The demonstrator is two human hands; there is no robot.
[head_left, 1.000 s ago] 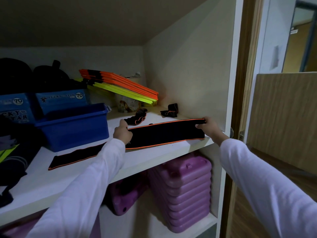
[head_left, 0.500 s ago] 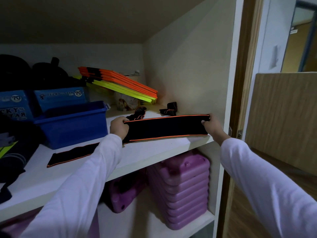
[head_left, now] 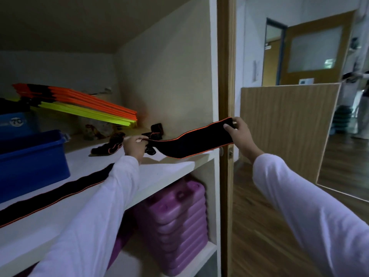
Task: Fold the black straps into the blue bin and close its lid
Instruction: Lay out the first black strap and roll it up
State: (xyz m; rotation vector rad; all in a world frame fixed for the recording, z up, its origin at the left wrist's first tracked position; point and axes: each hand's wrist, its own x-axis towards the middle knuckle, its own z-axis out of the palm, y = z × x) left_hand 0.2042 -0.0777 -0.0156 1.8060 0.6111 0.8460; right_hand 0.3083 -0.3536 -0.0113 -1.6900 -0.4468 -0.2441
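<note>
1. Foreground, 6 to 4 o'clock: two white long sleeves (head_left: 311, 212) reach up from the lower edge toward a white laminate shelf board (head_left: 163, 172).
2. Mid-field, 9 o'clock: the long black fabric strap with orange edging (head_left: 195, 139) trails flat along the shelf from the far left, passes behind the left forearm, and rises off the board toward 3 o'clock.
3. Centre: the left hand (head_left: 133, 145) holds the strap partway along; its fingers are curled closed on the cloth, thumb side uppermost.
4. At 2 o'clock from centre: the right hand (head_left: 240, 134) pinches the strap's free end between thumb and fingers, lifted past the shelf's right edge, in front of the wooden door frame (head_left: 225, 76).
5. At 9 o'clock, on the shelf: the open blue plastic bin (head_left: 32, 158) stands just beside the trailing strap. Its lid cannot be identified with confidence in the dim light.
6. Behind the left hand: two smaller bundled black straps with orange trim (head_left: 108, 146) lie on the board, apart from the bin.
7. Far field, 10 o'clock: a slanted stack of orange and yellow flat panels (head_left: 89, 105). Below the shelf, stacked purple plastic cases (head_left: 179, 220).
8. Step in hand, by judgement: the first fold of the long strap, with one span stretched between the hands.
9. Next move, by judgement: the right hand should carry its end over to the left hand, doubling the span, and repeat until the bundle is small enough to drop in the bin.
</note>
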